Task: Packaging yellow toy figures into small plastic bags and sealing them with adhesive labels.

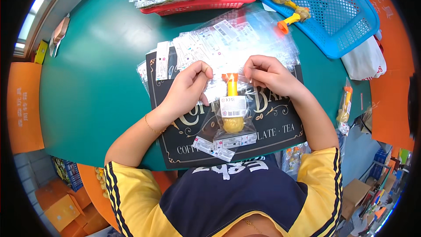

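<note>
Between my hands, a toy [232, 88] with a yellow stem, an orange end and a round tan part lies in a clear plastic bag [233, 106] with a white printed label. My left hand [191, 82] is closed, its thumb and forefinger pinching the clear film beside the orange end. On the other side my right hand [268, 73] pinches the film too; glare blurs the exact grip. Another clear bag with a printed strip [214, 149] lies partly under this one. Beneath them is a black mat [175, 149] with pale lettering.
Clear printed bags [197, 46] are spread beyond my hands. A red basket [197, 5] at the back holds stacked bags. The blue basket [337, 39] at the back right has several similar toys [287, 0] along its side. A bagged toy [345, 105] lies at the green table's right edge.
</note>
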Demonstrator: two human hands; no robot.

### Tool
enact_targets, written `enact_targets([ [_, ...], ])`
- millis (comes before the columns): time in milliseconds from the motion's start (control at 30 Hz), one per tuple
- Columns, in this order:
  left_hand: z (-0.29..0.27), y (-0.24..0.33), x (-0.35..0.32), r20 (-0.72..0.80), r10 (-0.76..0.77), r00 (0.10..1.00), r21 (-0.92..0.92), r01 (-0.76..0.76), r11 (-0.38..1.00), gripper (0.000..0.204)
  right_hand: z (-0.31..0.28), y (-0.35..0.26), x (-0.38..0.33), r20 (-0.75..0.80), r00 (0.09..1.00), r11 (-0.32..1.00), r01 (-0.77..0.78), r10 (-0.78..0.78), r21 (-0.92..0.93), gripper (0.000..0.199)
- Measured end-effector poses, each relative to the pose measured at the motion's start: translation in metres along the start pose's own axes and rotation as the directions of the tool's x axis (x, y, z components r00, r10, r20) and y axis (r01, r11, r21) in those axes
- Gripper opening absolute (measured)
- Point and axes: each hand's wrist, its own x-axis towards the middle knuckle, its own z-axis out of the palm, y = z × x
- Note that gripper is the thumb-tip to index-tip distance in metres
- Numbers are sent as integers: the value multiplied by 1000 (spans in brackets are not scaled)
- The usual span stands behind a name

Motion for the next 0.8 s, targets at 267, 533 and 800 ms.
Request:
enact_targets([
  [267,3,6,1,-30,17,999,190,-12,982,14,2,2,3,-35,990,930,117,-137,-349,11],
  [533,0,3,3,-58,-26,998,99,32,995,14,1,-2,2,-29,993,926,94,-113,-364,14],
  [800,4,5,5,-155,-33,987,-156,9,988,23,-3,1,1,-28,997,963,66,-76,-262,14],
])
